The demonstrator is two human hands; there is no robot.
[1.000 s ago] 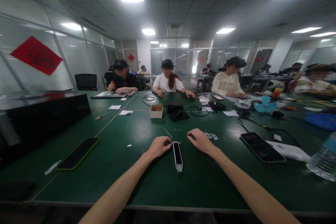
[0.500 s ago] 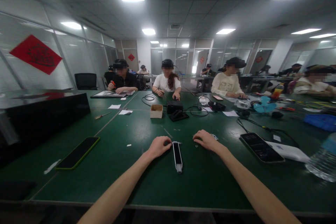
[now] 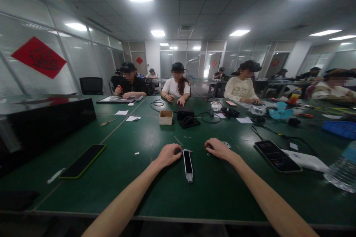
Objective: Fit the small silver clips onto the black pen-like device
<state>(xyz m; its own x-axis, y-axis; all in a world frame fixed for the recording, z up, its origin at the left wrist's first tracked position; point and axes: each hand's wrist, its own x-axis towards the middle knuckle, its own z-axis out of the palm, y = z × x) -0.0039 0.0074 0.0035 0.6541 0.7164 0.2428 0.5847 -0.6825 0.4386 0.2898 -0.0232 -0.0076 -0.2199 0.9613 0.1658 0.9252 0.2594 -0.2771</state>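
Note:
A slim black and white device lies lengthwise on the green table in front of me. My left hand rests curled just left of its far end, fingertips pinched on a small dark part I cannot make out. My right hand lies further right, fingers bent down onto the table beside small white pieces. A tiny ring-like bit sits near its thumb.
A phone in a green case lies at left, a dark phone on white paper at right, a water bottle at far right. A cardboard box, black gear and cables sit mid-table. Several people work along the far side.
My right hand slid a little to the right, over the small white pieces. My left hand and the slim device stayed put. A person opposite drew one hand in.

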